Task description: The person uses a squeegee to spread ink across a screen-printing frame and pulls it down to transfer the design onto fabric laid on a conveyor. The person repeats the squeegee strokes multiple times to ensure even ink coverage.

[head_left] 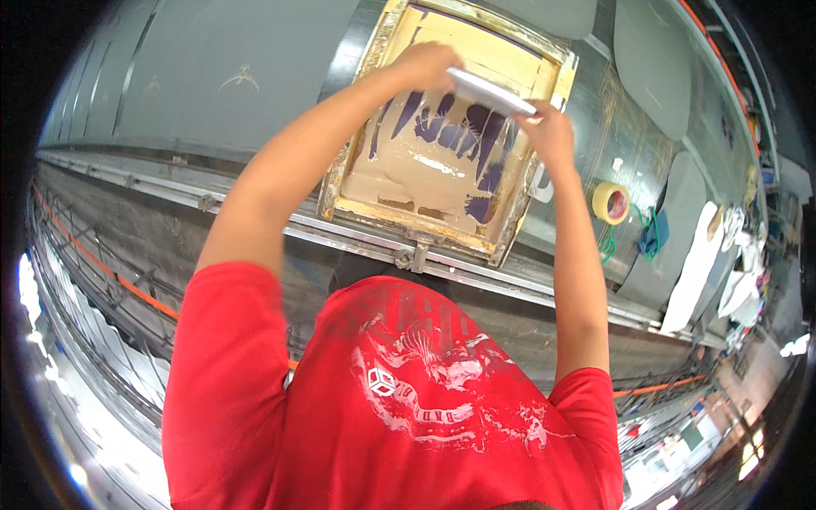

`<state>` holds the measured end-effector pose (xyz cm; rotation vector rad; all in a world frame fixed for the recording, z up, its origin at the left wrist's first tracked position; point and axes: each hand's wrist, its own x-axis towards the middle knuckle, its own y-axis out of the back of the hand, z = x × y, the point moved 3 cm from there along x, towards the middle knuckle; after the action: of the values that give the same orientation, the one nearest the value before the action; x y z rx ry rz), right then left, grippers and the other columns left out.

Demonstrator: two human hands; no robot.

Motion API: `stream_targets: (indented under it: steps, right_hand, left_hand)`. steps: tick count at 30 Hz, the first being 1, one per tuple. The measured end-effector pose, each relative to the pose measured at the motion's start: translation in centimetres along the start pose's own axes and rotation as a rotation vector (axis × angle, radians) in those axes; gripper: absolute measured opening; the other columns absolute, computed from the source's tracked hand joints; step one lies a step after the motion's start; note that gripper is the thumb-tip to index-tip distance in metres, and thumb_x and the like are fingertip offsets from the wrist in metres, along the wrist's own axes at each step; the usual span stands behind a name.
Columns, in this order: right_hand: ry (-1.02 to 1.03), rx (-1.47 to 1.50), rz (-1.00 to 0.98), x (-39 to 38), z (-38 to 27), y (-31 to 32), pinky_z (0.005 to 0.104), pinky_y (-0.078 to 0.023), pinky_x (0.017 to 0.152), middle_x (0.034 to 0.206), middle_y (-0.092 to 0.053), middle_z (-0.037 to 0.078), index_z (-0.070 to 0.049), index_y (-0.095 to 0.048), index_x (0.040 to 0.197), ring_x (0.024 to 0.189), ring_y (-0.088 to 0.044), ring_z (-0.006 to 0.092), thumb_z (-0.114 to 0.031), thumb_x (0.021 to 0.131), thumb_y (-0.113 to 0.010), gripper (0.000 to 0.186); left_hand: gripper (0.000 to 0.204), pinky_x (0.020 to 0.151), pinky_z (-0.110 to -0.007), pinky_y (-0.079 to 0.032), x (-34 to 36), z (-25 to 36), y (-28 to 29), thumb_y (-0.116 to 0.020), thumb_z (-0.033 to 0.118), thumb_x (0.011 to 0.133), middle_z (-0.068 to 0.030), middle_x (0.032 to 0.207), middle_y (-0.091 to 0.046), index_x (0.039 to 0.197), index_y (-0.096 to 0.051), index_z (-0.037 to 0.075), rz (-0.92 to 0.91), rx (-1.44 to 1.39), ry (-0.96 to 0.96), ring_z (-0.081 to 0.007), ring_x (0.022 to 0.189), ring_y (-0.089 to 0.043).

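A screen-printing frame (412, 228) with worn, ink-stained edges lies on the long table before me. Beige ink covers much of its mesh, and dark purple shapes show through it. Across the frame's upper part I hold a pale squeegee (493, 92) by its two ends, its right end slanting nearer to me. My left hand (425, 66) is closed round the left end, slightly blurred. The right end is gripped by my right hand (548, 132). The squeegee's lower edge is hard to see, so I cannot tell whether it touches the mesh.
A metal rail (357, 242) runs along the table's near edge, with a clamp (416, 252) by the frame. Right of the frame are a yellow tape roll (610, 203), green cord with blue cloth (654, 234) and white cloths (693, 268). Grey panels (212, 68) with pale prints lie left.
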<state>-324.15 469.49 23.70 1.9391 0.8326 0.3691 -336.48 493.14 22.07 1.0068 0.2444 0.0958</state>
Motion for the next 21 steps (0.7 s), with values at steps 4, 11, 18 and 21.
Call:
stream_targets:
  steps: [4,11,18,21]
  right_hand:
    - [0.099,0.061,0.102,3.1,2.6,-1.4,0.0388,-0.056,0.080,0.103,-0.074,0.015,-0.012,-0.076,0.113,0.086,-0.071,0.0310,-0.023,0.076,-0.079,0.038]
    - [0.080,0.094,0.022,-11.7,-0.6,-5.4,0.0395,-0.054,0.082,0.106,-0.072,0.010,-0.015,-0.076,0.112,0.094,-0.069,0.0286,-0.012,0.070,-0.078,0.042]
    - [0.202,0.018,-0.070,-21.6,-1.3,-6.4,0.0425,-0.049,0.091,0.118,-0.069,0.008,-0.013,-0.072,0.118,0.109,-0.064,0.0285,-0.015,0.070,-0.082,0.049]
    - [0.218,0.195,-0.130,-20.0,-0.9,-4.5,0.0432,-0.049,0.092,0.118,-0.068,0.010,-0.010,-0.072,0.119,0.110,-0.063,0.0272,-0.020,0.078,-0.082,0.044]
  left_hand:
    - [0.037,0.083,-0.042,-0.056,3.7,-0.1,-0.8,-0.074,0.018,0.072,-0.0105,0.097,-0.075,0.109,-0.077,0.020,0.112,0.068,-0.029,-0.0313,0.093,-0.070]
    - [0.033,0.088,-0.045,-0.053,-12.0,1.5,-6.9,-0.070,0.012,0.077,-0.0069,0.101,-0.073,0.108,-0.077,0.022,0.226,0.010,-0.051,-0.0298,0.101,-0.067]
    - [0.043,0.092,-0.041,-0.051,-22.1,4.8,-10.3,-0.074,0.007,0.068,-0.0032,0.112,-0.072,0.110,-0.074,0.016,0.176,-0.051,-0.005,-0.0257,0.106,-0.065]
    - [0.040,0.093,-0.040,-0.050,-22.0,5.2,-9.6,-0.075,0.008,0.069,-0.0017,0.112,-0.072,0.109,-0.073,0.015,0.222,-0.001,-0.058,-0.0249,0.107,-0.064]
